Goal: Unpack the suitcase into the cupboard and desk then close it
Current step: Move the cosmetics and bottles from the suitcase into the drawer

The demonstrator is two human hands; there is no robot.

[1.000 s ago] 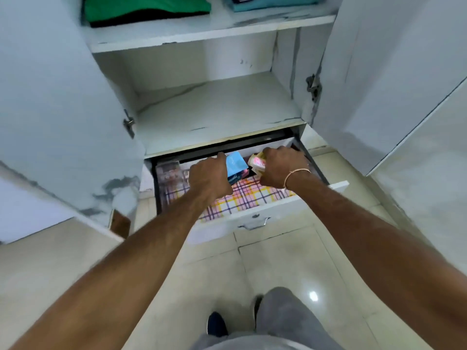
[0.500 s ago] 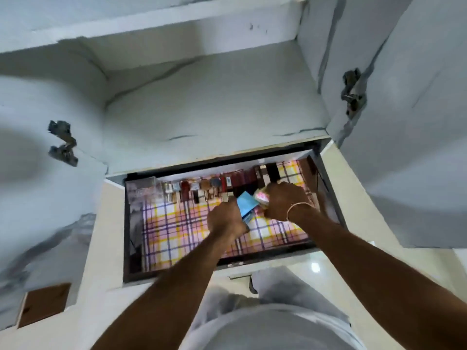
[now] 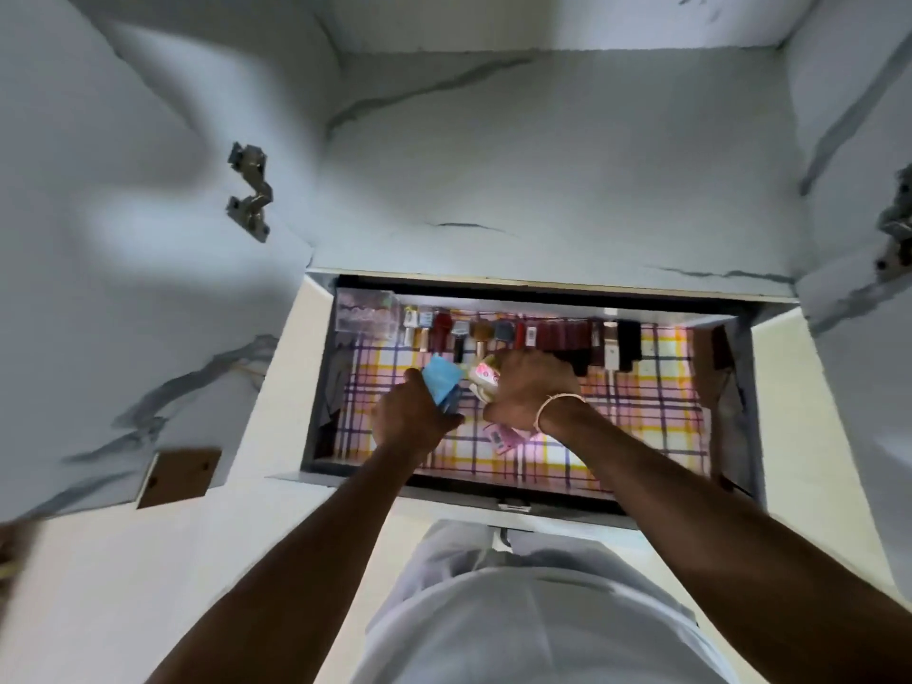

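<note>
Reaching into the open drawer, left hand is gripping a blue packet, right hand clutching what looks like a pink-patterned item.

— Any lettering you can make out?

— None. The small bottles along the far side of the drawer carry labels, all too blurred to read.

— The packets?

— Blue packet in the left hand: plain. Pink-patterned packet in the right hand: marks, nothing readable.
</note>
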